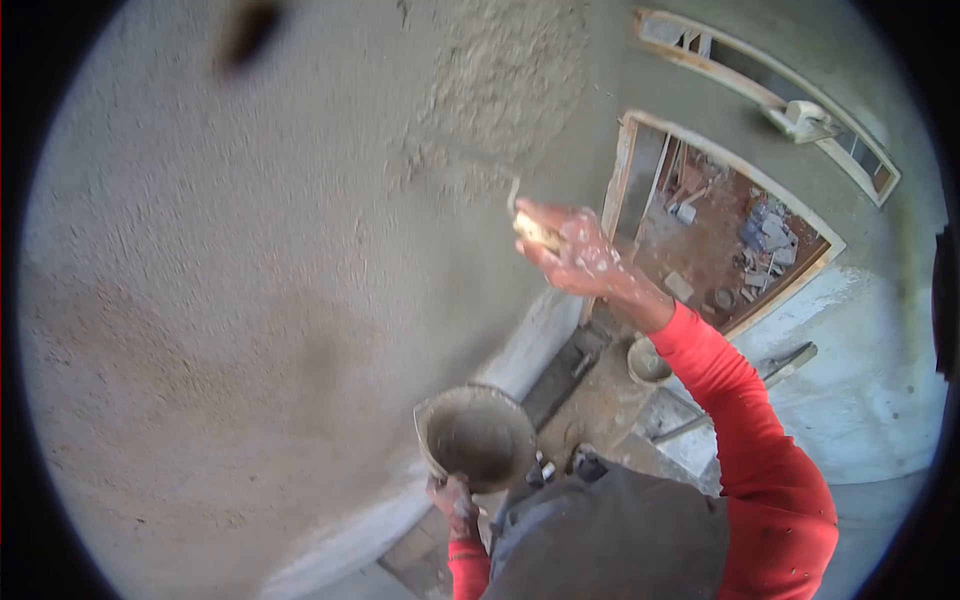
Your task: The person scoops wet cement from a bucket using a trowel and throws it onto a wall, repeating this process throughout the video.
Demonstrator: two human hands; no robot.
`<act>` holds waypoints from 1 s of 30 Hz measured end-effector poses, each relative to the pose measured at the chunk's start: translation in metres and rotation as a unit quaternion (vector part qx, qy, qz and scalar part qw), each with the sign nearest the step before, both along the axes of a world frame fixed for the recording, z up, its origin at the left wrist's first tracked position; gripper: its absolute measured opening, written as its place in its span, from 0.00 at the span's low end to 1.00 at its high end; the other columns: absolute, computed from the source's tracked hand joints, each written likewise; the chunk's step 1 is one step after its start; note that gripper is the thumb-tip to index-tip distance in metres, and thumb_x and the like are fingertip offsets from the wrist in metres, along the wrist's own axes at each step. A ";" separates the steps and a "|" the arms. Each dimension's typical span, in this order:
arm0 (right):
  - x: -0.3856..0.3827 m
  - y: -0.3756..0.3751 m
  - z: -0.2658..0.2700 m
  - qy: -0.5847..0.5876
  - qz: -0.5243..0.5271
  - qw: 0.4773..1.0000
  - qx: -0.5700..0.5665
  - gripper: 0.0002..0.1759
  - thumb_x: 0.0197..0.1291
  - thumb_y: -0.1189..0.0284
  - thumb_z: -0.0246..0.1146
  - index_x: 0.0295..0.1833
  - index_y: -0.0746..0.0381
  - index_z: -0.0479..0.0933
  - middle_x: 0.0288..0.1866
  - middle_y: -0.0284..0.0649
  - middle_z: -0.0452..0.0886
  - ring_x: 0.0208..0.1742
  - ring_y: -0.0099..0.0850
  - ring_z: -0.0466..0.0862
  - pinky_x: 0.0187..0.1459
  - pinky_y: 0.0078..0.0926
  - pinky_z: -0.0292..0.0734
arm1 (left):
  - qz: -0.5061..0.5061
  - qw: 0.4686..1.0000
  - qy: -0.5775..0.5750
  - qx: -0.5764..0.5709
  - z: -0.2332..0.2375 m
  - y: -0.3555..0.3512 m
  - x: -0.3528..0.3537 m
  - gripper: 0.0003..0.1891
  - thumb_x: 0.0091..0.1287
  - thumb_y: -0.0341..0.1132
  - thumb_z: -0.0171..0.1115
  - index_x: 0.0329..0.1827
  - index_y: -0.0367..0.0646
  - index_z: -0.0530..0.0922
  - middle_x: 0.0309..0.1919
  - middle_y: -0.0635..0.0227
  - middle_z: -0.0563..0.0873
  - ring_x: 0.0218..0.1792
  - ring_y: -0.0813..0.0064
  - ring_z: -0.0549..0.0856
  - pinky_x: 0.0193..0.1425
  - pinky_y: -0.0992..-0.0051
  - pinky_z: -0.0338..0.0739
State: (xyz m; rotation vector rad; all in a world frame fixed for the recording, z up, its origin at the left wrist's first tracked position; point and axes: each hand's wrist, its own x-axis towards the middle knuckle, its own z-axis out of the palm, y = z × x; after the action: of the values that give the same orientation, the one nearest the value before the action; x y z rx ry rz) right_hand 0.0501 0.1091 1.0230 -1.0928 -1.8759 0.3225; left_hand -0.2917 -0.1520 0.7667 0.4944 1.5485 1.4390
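Grey wet plaster is covering the wall in front of you almost all over, so I think most of the spreading is done. Your right hand is curling its fingers tight around a small tool and holding it against the wall, high up near the middle of the view. Just above it a lumpy patch is looking rough, so that bit seems left to smooth. Your left hand is gripping the bottom edge of a round pan, low down and close to your body. The pan is looking nearly scraped out, but it is too dim inside to be sure. Further out, a doorway is opening on the right, and a bucket is sitting on the floor below it. Your fingers are hiding most of the tool, so I cannot tell what kind it is. A dark smudge at the top is too blurry to name.
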 end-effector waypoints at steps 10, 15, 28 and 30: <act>-0.021 -0.157 -0.301 -0.156 0.159 0.967 0.124 0.26 0.56 0.67 0.70 0.62 0.63 0.82 0.47 0.54 0.88 0.49 0.55 0.87 0.54 0.51 0.83 | -0.272 0.945 0.175 -0.041 -0.002 0.091 0.044 0.29 0.60 0.20 0.55 0.67 0.33 0.84 0.46 0.66 0.93 0.45 0.79 0.87 0.55 0.75 0.82; 0.012 -0.158 -0.246 -0.302 0.076 0.936 -0.166 0.23 0.57 0.63 0.72 0.57 0.61 0.82 0.49 0.47 0.84 0.52 0.47 0.87 0.58 0.47 0.84 | -0.316 0.941 0.118 0.009 -0.004 0.117 0.075 0.29 0.60 0.18 0.56 0.68 0.34 0.84 0.46 0.67 0.93 0.43 0.79 0.87 0.53 0.76 0.82; 0.025 -0.158 -0.231 -0.065 0.025 0.941 -0.332 0.18 0.61 0.66 0.69 0.52 0.66 0.85 0.39 0.52 0.88 0.40 0.50 0.90 0.43 0.45 0.82 | -0.320 0.945 0.070 0.025 0.031 0.132 0.100 0.23 0.59 0.17 0.59 0.59 0.34 0.85 0.46 0.73 0.89 0.43 0.83 0.84 0.53 0.79 0.79; 0.030 -0.155 -0.240 -0.054 -0.008 0.902 -0.429 0.17 0.62 0.65 0.70 0.49 0.67 0.85 0.31 0.49 0.86 0.32 0.43 0.87 0.39 0.42 0.80 | -0.326 0.943 0.072 0.012 0.036 0.127 0.093 0.23 0.59 0.17 0.59 0.60 0.34 0.85 0.48 0.73 0.90 0.44 0.82 0.85 0.54 0.78 0.79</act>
State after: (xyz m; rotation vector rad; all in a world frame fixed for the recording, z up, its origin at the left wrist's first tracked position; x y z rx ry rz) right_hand 0.0803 -0.0463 0.7828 -1.7185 -1.8376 1.1764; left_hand -0.1989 -0.0254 0.8026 1.0339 1.2967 0.9195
